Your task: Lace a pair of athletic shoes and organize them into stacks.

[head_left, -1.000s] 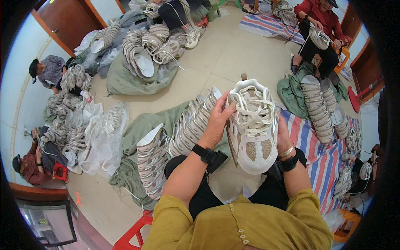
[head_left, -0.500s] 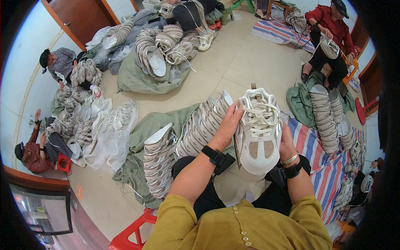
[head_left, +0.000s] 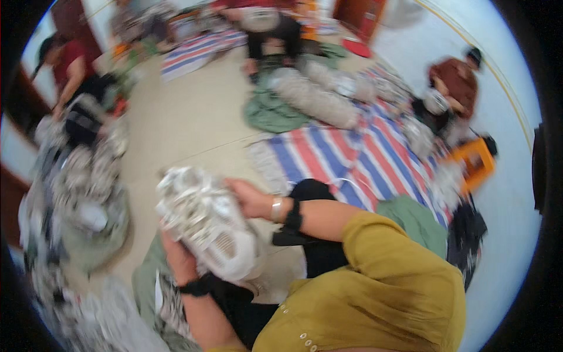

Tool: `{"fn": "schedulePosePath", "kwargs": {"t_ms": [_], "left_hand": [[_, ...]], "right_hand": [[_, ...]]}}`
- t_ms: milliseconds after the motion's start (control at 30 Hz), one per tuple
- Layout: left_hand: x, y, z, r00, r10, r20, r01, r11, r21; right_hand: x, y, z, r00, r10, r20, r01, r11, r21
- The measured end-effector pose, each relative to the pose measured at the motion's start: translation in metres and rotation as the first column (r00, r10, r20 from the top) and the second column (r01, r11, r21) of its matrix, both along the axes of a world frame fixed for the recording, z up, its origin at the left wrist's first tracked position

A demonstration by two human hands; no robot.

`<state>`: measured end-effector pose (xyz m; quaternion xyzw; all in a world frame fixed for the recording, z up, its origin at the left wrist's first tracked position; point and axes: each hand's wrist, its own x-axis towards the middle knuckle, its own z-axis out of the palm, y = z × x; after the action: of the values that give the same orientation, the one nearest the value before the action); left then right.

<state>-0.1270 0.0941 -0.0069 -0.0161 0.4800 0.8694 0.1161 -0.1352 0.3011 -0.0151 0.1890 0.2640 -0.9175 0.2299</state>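
Observation:
A white and beige sneaker upper [head_left: 206, 220] with white laces is held up in front of my lap, its toe tilted down and to the right. My left hand [head_left: 179, 258] grips its left side, fingers partly hidden behind it. From the right side, my right hand [head_left: 251, 198] is closed around its edge near the laces. Motion blurs the picture, and the underside of the upper is out of sight. Below my left wrist, part of a row of nested uppers [head_left: 170, 302] shows beside green cloth.
A striped red, white and blue sheet [head_left: 328, 155] spreads on the floor ahead right. Stacked uppers [head_left: 314, 97] lie beyond it. An orange stool [head_left: 472, 164] stands by the right wall. Piled uppers on a green sack [head_left: 97, 240] are at left. Several people sit around.
The view has swung to the right, so the striped sheet is now ahead. The sneaker upper stays in both hands and has turned, its toe now pointing lower right.

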Motion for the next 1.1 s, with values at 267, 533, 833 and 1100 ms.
{"fn": "schedulePosePath", "kwargs": {"t_ms": [267, 533, 833, 1100], "left_hand": [[-0.004, 0.019, 0.018, 0.989, 0.006, 0.15, -0.02, 0.996, 0.09], [0.009, 0.026, 0.032, 0.985, 0.128, 0.114, -0.114, 0.986, -0.123], [0.005, 0.018, 0.015, 0.995, 0.096, 0.004, -0.092, 0.962, -0.257], [-0.003, -0.003, -0.006, 0.999, -0.003, -0.039, -0.01, 0.948, -0.317]], "right_hand": [[0.0, 0.007, 0.014, 0.997, -0.073, -0.031, 0.075, 0.993, 0.09], [0.005, -0.002, 0.016, 0.996, -0.093, -0.019, 0.094, 0.991, 0.097], [0.003, 0.0, 0.002, 0.996, -0.093, -0.013, 0.094, 0.992, 0.089], [0.0, 0.013, 0.012, 0.996, -0.084, -0.021, 0.086, 0.985, 0.149]]}}
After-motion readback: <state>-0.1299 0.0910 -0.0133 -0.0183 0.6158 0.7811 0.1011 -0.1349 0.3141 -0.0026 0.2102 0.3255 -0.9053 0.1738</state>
